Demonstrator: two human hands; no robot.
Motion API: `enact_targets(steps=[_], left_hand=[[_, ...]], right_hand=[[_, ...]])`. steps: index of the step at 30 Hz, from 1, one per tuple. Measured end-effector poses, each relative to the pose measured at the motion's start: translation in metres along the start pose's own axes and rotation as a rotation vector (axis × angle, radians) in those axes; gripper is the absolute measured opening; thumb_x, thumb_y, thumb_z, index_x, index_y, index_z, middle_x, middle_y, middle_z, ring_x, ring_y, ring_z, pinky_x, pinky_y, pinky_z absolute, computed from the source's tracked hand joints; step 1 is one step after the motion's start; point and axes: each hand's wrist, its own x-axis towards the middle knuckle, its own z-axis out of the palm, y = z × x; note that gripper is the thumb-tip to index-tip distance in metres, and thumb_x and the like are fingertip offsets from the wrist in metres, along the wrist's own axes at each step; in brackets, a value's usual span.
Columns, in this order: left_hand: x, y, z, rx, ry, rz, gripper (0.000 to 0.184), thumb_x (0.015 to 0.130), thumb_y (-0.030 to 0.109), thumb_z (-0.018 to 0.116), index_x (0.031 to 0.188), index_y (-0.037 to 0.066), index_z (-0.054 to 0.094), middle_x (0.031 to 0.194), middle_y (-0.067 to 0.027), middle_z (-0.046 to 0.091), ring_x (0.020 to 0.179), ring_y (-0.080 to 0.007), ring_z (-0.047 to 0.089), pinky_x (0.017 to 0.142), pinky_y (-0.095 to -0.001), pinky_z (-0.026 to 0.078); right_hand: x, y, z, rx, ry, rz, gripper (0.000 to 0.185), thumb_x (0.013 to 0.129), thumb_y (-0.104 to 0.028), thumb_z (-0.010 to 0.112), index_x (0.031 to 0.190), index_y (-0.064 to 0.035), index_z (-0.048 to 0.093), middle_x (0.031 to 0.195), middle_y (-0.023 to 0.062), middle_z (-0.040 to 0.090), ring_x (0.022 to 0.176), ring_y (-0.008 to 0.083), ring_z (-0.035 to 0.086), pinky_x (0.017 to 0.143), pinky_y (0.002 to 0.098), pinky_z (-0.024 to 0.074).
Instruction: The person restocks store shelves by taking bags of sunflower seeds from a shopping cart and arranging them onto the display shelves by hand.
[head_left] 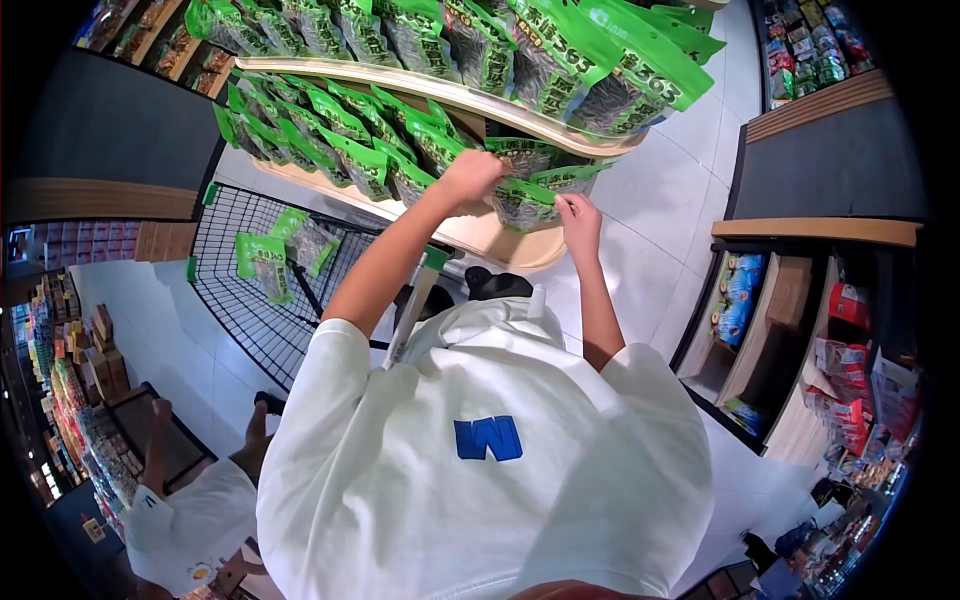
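A green-topped snack bag stands at the front right end of the lower shelf, its printed front facing me. My right hand pinches the bag's upper right corner. At its upper left corner is my left hand, fingers closed on the edge; the fingertips are partly hidden. Just behind stand more bags of the same kind, one of them a green bag near my right fingers. Rows of like bags fill the shelf to the left.
The upper shelf overhangs my hands, packed with green bags. A wire shopping cart stands at my left with two green bags inside. Another person is at the lower left. Low shelving stands on the right.
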Motion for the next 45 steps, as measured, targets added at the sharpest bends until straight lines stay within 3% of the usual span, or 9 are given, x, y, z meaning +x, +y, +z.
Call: enact_targets(steps=[4, 6, 12, 17, 35, 45], left_hand=[[-0.003, -0.006, 0.008, 0.012, 0.013, -0.027, 0.012, 0.070, 0.021, 0.061, 0.073, 0.009, 0.059, 0.069, -0.0092, 0.059, 0.069, -0.0276, 0.058, 0.060, -0.0384, 0.046], [-0.005, -0.009, 0.011, -0.030, 0.195, 0.091, 0.011, 0.068, 0.016, 0.063, 0.072, 0.007, 0.059, 0.073, -0.0080, 0.056, 0.076, -0.0268, 0.056, 0.064, -0.0370, 0.046], [-0.018, -0.017, 0.005, -0.169, 0.340, 0.083, 0.014, 0.066, 0.008, 0.060, 0.080, 0.005, 0.058, 0.080, -0.0087, 0.052, 0.079, -0.0269, 0.053, 0.068, -0.0351, 0.045], [-0.027, -0.025, 0.007, -0.101, 0.390, 0.030, 0.015, 0.067, 0.003, 0.054, 0.082, 0.005, 0.056, 0.081, -0.0091, 0.051, 0.080, -0.0273, 0.051, 0.068, -0.0362, 0.044], [-0.046, -0.035, 0.013, -0.037, 0.351, -0.101, 0.016, 0.067, 0.005, 0.057, 0.083, 0.006, 0.056, 0.080, -0.0092, 0.050, 0.081, -0.0280, 0.052, 0.067, -0.0369, 0.046], [-0.057, -0.030, 0.012, -0.064, 0.334, -0.178, 0.029, 0.069, 0.006, 0.057, 0.097, 0.008, 0.054, 0.098, -0.0096, 0.051, 0.092, -0.0279, 0.052, 0.073, -0.0362, 0.047]], right_hand=[[-0.006, 0.002, 0.014, -0.038, 0.069, 0.046, 0.015, 0.077, -0.011, 0.060, 0.081, 0.0026, 0.060, 0.068, 0.0116, 0.056, 0.057, 0.0194, 0.052, 0.056, 0.0282, 0.0419], [-0.010, 0.005, 0.015, -0.033, 0.084, 0.085, 0.015, 0.077, -0.012, 0.060, 0.081, 0.0026, 0.060, 0.067, 0.0115, 0.057, 0.056, 0.0190, 0.051, 0.055, 0.0282, 0.0417], [-0.020, 0.044, 0.021, 0.174, 0.104, 0.159, 0.014, 0.079, -0.012, 0.058, 0.080, 0.0028, 0.059, 0.063, 0.0071, 0.056, 0.055, 0.0098, 0.047, 0.053, 0.0239, 0.0385], [-0.024, 0.034, 0.013, 0.278, 0.082, 0.224, 0.017, 0.083, -0.012, 0.056, 0.082, 0.0047, 0.059, 0.067, 0.0031, 0.060, 0.059, 0.0048, 0.048, 0.053, 0.0200, 0.0380], [-0.003, 0.021, 0.041, 0.379, -0.023, 0.209, 0.018, 0.085, -0.012, 0.053, 0.087, 0.0049, 0.056, 0.076, 0.0078, 0.061, 0.071, 0.0117, 0.060, 0.063, 0.0203, 0.0446], [0.012, 0.023, 0.042, 0.383, -0.114, 0.174, 0.017, 0.087, -0.013, 0.050, 0.093, 0.0031, 0.053, 0.082, 0.0119, 0.061, 0.076, 0.0178, 0.062, 0.069, 0.0254, 0.0502]])
